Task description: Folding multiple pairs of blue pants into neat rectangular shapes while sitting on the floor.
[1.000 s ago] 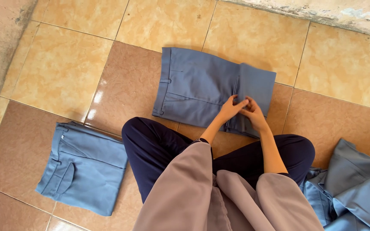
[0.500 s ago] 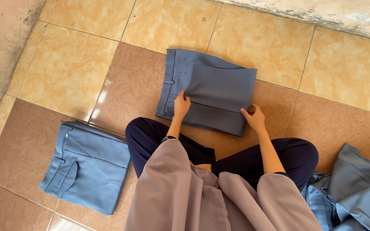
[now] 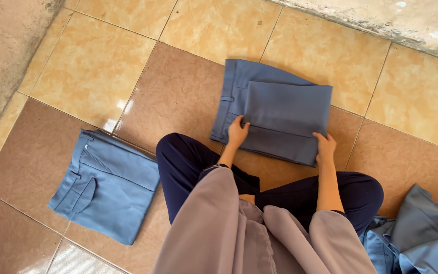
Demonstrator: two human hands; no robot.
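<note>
A: Where are the folded trousers point(image 3: 280, 119) in this view?

B: They lie flat on the tiled floor point(image 3: 178, 91), at about twelve o'clock from the seated person's crossed legs point(image 3: 188, 162), with the waistband and belt loops along the nine o'clock edge.

A: And the hands?

B: The left hand point(image 3: 237, 133) rests on the near corner at about seven o'clock of the bundle, its fingers lying close together on top of the cloth and the thumb apart. The right hand point(image 3: 325, 147) is at the five o'clock corner, fingers curled over the near edge. Whether the thumb pinches the cloth from below cannot be told.

A: How would the cloth handle?

B: Judging by the crisp folds, it is a woven fabric of middling weight: soft, light, not slippery, not fragile. Layers may slide over one another if lifted by one corner. A hold at the two near corners, or with palms under the whole stack, seems soundest.

A: What else lies about?

B: A second folded pair point(image 3: 105, 185), lighter blue, lies at nine o'clock from the legs. A loose heap of blue garments point(image 3: 422, 238) sits at four o'clock, well apart from the hands.
</note>
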